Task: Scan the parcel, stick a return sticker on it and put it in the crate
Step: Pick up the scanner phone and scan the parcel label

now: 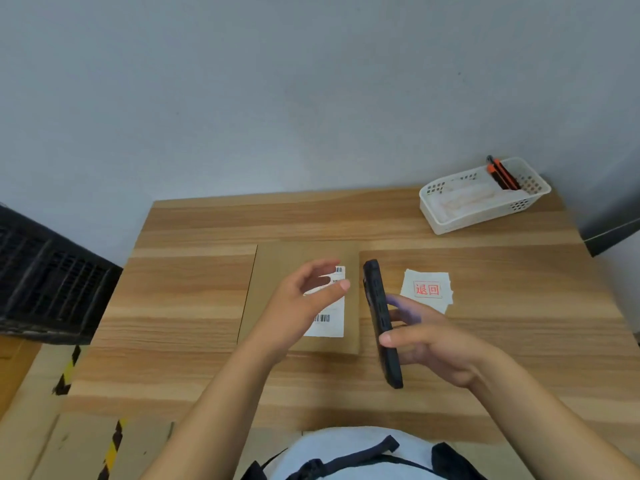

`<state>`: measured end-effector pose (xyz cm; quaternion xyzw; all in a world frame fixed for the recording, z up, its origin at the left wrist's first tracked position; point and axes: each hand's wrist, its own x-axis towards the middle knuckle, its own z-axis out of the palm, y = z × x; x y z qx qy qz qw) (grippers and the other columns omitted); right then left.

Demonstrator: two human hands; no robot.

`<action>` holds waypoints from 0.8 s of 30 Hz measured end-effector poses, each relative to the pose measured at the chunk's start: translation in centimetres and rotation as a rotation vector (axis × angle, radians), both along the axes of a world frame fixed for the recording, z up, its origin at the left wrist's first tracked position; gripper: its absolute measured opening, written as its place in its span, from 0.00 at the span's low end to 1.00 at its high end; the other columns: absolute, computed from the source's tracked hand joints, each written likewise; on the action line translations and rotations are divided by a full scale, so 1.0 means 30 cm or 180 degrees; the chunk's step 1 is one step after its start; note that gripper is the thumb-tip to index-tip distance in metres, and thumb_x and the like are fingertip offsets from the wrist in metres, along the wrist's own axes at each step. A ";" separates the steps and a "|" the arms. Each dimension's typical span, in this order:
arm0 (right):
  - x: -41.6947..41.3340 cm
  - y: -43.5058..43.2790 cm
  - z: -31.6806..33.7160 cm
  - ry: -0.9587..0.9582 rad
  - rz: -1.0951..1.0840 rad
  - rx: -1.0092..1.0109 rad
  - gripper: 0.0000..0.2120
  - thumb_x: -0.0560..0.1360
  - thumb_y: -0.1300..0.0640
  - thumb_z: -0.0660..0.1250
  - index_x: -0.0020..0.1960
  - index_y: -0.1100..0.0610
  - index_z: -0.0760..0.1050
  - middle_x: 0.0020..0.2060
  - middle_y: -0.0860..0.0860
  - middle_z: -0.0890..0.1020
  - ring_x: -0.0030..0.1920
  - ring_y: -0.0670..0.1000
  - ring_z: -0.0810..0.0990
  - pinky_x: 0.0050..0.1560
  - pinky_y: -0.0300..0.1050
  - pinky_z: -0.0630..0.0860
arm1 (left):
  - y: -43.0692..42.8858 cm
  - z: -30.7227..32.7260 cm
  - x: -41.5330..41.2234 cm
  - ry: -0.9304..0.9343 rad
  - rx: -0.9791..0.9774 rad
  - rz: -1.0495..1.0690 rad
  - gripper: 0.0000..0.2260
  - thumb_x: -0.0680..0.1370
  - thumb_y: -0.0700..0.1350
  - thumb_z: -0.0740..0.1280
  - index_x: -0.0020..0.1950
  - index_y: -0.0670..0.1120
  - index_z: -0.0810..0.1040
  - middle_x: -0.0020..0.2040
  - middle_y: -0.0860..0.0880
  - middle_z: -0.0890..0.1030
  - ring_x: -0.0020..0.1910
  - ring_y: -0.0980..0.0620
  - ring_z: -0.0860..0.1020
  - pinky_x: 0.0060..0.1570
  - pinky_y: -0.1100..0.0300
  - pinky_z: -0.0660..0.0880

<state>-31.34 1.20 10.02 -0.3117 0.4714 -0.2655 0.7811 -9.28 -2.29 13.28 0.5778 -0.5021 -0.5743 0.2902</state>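
Probably a parcel-sorting room — labelled parcel (277,282), return stickers (427,289), black crate (45,275).

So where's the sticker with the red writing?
In the head view the return sticker lies flat on the wooden table, right of the parcel, just beyond the right hand holding the dark scanner.

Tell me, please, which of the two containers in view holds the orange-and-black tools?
The white basket at the table's far right corner holds them; the black crate stands off the table to the left.
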 end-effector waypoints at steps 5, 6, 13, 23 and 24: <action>0.044 -0.033 0.054 -0.0191 0.0282 -0.0256 0.37 0.59 0.58 0.78 0.68 0.46 0.77 0.56 0.55 0.78 0.50 0.50 0.84 0.54 0.52 0.80 | -0.010 0.034 -0.034 0.0388 -0.0104 0.0207 0.19 0.69 0.54 0.75 0.58 0.53 0.82 0.57 0.54 0.84 0.60 0.54 0.81 0.63 0.51 0.75; 0.053 -0.037 0.059 -0.0172 0.0329 -0.0283 0.38 0.59 0.57 0.79 0.68 0.46 0.76 0.57 0.55 0.78 0.50 0.49 0.84 0.53 0.50 0.80 | -0.010 0.031 -0.030 0.0481 -0.0113 0.0304 0.19 0.68 0.54 0.76 0.56 0.51 0.83 0.55 0.53 0.84 0.59 0.51 0.81 0.64 0.50 0.75; 0.099 -0.036 0.045 -0.0051 0.0587 -0.0238 0.36 0.60 0.53 0.79 0.68 0.45 0.76 0.60 0.55 0.78 0.53 0.49 0.82 0.52 0.47 0.81 | 0.001 0.004 0.011 0.0791 -0.0065 0.0526 0.16 0.66 0.49 0.78 0.49 0.44 0.80 0.46 0.49 0.82 0.48 0.50 0.82 0.64 0.42 0.74; 0.194 -0.014 0.071 0.0276 0.0032 -0.0230 0.25 0.65 0.50 0.75 0.62 0.43 0.80 0.63 0.60 0.79 0.55 0.50 0.83 0.49 0.46 0.82 | -0.023 -0.023 0.065 0.0956 -0.0111 0.0320 0.13 0.65 0.49 0.78 0.46 0.49 0.80 0.47 0.52 0.85 0.48 0.49 0.81 0.62 0.41 0.75; 0.203 -0.014 0.077 0.0350 0.0022 -0.0306 0.28 0.63 0.49 0.76 0.63 0.42 0.79 0.63 0.59 0.79 0.56 0.51 0.83 0.52 0.48 0.82 | -0.029 -0.022 0.078 0.0982 -0.0188 0.0244 0.13 0.65 0.49 0.78 0.45 0.50 0.80 0.48 0.53 0.85 0.50 0.50 0.82 0.59 0.45 0.76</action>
